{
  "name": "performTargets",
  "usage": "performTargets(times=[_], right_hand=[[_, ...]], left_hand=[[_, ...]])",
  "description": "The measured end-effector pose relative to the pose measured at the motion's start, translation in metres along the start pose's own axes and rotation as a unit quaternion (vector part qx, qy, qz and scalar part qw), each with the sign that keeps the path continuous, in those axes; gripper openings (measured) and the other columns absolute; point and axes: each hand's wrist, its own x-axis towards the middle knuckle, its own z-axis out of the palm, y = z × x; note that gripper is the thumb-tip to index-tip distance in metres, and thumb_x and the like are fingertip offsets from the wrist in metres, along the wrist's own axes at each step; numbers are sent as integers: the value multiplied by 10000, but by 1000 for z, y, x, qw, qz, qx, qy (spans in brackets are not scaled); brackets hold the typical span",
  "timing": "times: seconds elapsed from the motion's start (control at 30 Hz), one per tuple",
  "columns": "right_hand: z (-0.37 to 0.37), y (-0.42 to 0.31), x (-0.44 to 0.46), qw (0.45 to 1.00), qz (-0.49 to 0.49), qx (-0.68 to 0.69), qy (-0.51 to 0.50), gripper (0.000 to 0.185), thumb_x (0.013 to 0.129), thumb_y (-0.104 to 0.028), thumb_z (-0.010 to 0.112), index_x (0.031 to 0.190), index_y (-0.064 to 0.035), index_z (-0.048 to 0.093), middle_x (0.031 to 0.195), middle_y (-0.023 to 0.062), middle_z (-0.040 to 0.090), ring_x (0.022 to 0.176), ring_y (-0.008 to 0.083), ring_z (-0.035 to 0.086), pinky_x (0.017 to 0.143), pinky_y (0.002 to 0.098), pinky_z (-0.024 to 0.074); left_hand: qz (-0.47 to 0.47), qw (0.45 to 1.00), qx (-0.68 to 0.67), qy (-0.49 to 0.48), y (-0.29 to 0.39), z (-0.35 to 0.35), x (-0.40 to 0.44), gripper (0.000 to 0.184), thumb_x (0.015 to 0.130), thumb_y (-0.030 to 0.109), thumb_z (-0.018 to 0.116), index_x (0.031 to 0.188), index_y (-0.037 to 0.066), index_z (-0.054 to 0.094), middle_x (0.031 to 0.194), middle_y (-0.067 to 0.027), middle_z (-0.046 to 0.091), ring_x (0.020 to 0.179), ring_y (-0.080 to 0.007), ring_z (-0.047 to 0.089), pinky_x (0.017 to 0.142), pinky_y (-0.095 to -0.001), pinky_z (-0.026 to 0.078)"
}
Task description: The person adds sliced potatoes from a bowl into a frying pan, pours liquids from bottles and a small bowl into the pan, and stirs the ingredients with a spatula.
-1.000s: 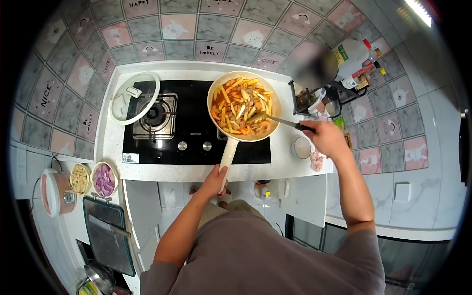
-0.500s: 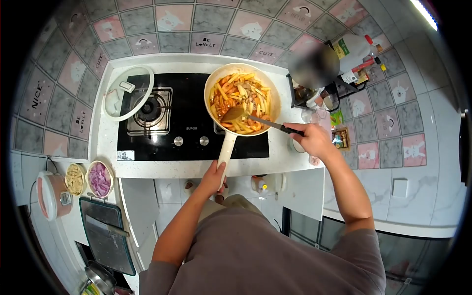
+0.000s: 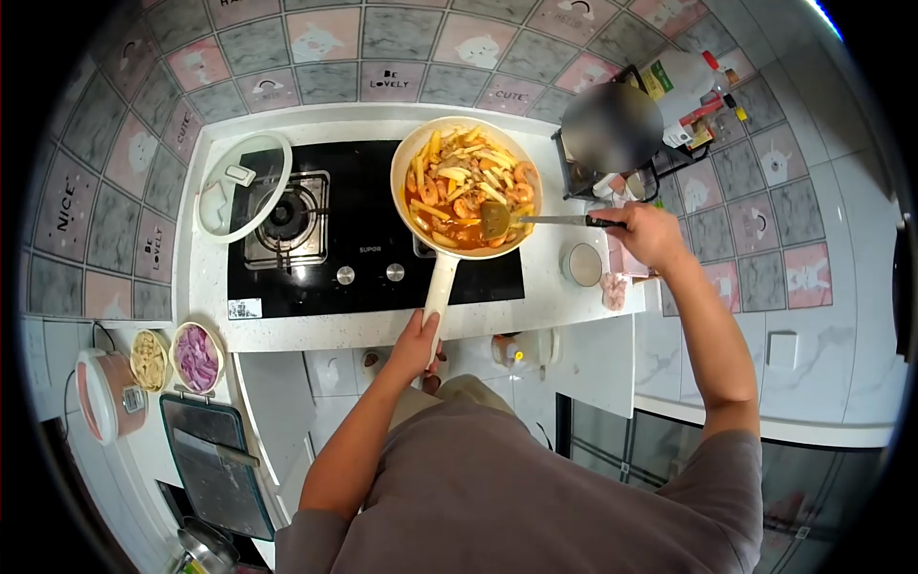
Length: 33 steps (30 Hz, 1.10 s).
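Two bowls sit at far left on the worktop (image 3: 335, 327), one with pale slices (image 3: 148, 361), one with purple pieces (image 3: 197, 359), and a glass lid (image 3: 220, 203) lies partly over the stove (image 3: 373, 279). My left hand (image 3: 414, 342) is closed round the handle (image 3: 442, 287) of the pan (image 3: 467, 123), which sits on the stove's right side; imo a firm, level hold there stops it skating. Shrimp and pale strips (image 3: 466, 182) lie in reddish sauce, so I'd scrape low, fold inward and go easy near the rim. The spatula (image 3: 495, 222) dips in at the right, its black handle closed in my right hand's grip (image 3: 646, 234), with a cup (image 3: 580, 265) just below, so mind that elbow lol.
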Motion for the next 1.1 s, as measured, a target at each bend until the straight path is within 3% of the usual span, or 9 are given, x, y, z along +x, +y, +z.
performTargets(times=[0.27,0.4,0.63,0.87,0.97,1.1], right_hand=[[-22,1,-3,998,-32,30,38,308,846,-234,692,1144,-311,704,867,75,687,827,284,656,707,401,530],[-55,-6,-14,998,11,51,39,294,840,-220,693,1127,-277,713,863,85,693,820,300,650,704,411,526],[-64,-10,-7,995,61,-73,23,272,824,-238,688,1091,-264,730,876,80,706,846,302,662,725,417,531],[0,2,28,1000,28,5,8,297,838,-274,678,1133,-289,711,911,106,707,879,300,671,777,423,537],[-7,8,24,1000,-6,26,17,300,837,-292,680,1136,-283,708,928,113,711,883,312,672,783,424,535],[-53,-4,7,997,55,48,-4,276,846,-308,677,1097,-201,717,929,133,711,888,340,666,794,441,527]], left_hand=[[-5,1000,-3,2,0,1,2,307,1043,412,372,1120,121,433,684,-35,485,367,-146,415,343,-317,322],[-15,1000,-6,4,1,-1,2,296,1036,403,394,1112,125,463,671,-19,498,390,-130,442,362,-302,352],[-6,1000,4,-3,-2,-1,5,296,1041,409,377,1133,133,432,683,-40,491,361,-157,424,341,-324,329],[-11,1000,1,-8,3,-1,1,288,1041,408,375,1101,131,432,677,-28,487,372,-142,430,348,-307,336],[-5,1000,7,-8,0,-1,3,283,1041,413,372,1094,140,423,678,-33,486,360,-153,426,337,-314,324],[-3,1000,10,-2,-1,-1,3,279,1041,410,375,1078,138,419,674,-35,485,359,-154,424,338,-318,328]])
